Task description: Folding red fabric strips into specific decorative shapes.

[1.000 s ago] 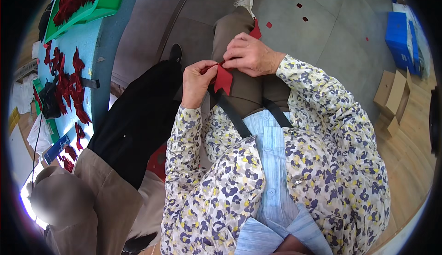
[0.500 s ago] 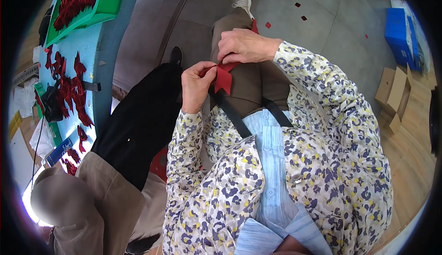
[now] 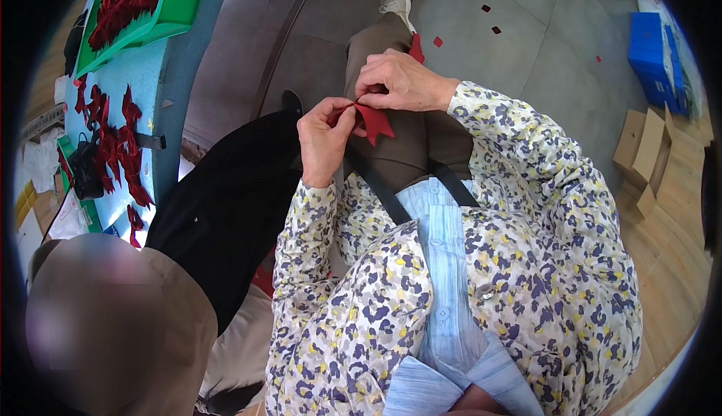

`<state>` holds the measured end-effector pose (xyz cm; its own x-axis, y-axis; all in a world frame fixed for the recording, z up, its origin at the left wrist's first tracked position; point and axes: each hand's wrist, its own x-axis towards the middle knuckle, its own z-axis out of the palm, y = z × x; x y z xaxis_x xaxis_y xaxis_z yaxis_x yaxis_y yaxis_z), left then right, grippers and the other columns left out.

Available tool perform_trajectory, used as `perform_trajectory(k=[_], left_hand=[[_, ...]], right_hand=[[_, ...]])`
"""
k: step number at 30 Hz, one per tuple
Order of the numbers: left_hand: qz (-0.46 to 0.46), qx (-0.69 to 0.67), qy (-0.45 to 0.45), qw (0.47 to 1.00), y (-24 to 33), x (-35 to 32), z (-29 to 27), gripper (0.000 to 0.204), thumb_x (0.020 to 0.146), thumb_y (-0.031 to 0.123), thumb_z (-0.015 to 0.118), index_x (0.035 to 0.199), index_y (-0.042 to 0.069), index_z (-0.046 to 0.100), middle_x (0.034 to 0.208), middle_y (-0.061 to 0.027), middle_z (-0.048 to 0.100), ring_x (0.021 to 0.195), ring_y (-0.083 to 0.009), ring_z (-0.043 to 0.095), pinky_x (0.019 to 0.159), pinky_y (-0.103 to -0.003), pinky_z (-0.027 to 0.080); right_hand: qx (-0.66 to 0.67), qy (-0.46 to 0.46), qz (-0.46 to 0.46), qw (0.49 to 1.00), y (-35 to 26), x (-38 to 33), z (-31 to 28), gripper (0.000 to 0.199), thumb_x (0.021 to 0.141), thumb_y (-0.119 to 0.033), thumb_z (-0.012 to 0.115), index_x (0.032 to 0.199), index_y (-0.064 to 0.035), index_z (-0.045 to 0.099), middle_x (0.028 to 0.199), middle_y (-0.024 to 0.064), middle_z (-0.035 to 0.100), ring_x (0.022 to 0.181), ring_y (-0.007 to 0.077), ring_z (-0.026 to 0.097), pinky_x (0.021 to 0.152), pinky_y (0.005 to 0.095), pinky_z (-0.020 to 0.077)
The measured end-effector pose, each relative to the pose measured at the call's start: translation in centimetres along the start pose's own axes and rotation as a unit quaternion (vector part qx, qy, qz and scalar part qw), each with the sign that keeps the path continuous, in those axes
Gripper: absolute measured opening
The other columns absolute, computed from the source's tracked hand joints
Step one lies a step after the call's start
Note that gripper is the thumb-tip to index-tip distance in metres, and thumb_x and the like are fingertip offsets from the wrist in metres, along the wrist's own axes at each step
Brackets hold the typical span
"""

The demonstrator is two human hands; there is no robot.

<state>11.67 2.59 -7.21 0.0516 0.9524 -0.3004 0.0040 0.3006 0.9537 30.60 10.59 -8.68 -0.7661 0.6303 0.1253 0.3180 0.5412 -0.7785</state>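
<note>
Above my lap a red ribbon (image 3: 375, 124) is pinched by both hands, its notched end hanging down between them. My left hand (image 3: 325, 134) is closed with thumb and forefinger on the ribbon's left side. From the right, my right hand (image 3: 402, 81) grips the same ribbon, fingertips meeting the left ones. The exact fold at the fingertips is hidden by the fingers. Another piece of red ribbon (image 3: 417, 49) shows beyond my right hand, beside my shin.
At the left, a blue table (image 3: 170, 78) bears several dark red bows (image 3: 113, 142) and a green tray (image 3: 174, 19) of more. A co-worker (image 3: 173, 288) sits close on my left. A blue box (image 3: 653, 59) and open cardboard box (image 3: 643, 149) stand right. Red scraps (image 3: 438, 42) dot the floor.
The ribbon's hanging end has swung to the right and is more spread. My right fingertips have come down against my left ones. The co-worker has leaned nearer.
</note>
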Motion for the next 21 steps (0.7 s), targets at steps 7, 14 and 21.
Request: perform_trajectory(k=[7,14,21], left_hand=[[0.012,0.055,-0.018,0.998,0.0,0.0,0.1,0.01,0.092,0.0,0.058,0.097,-0.008,0.062,0.083,-0.0087,0.067,0.067,-0.0124,0.065,0.059,-0.023,0.054],[0.012,0.095,-0.011,0.995,0.6,0.0,0.8,0.01,0.091,-0.001,0.059,0.098,-0.008,0.058,0.084,-0.0108,0.068,0.068,-0.0137,0.067,0.058,-0.024,0.055],[0.002,0.16,-0.014,0.987,1.4,0.0,1.1,0.013,0.091,-0.002,0.059,0.101,-0.009,0.057,0.089,-0.012,0.069,0.074,-0.0134,0.067,0.059,-0.024,0.056]], right_hand=[[-0.039,0.041,-0.055,0.997,0.1,-0.1,0.2,0.011,0.083,-0.019,0.067,0.082,-0.0085,0.065,0.078,-0.0004,0.059,0.081,0.0174,0.054,0.073,0.0333,0.0382],[-0.11,0.05,-0.111,0.986,0.2,0.0,0.1,0.011,0.082,-0.019,0.069,0.082,-0.0101,0.063,0.079,-0.0002,0.056,0.083,0.0179,0.053,0.073,0.0334,0.0382],[-0.153,0.059,-0.142,0.976,0.2,0.0,0.0,0.012,0.082,-0.019,0.07,0.083,-0.0103,0.062,0.081,0.0007,0.055,0.084,0.0187,0.052,0.073,0.0339,0.0384]])
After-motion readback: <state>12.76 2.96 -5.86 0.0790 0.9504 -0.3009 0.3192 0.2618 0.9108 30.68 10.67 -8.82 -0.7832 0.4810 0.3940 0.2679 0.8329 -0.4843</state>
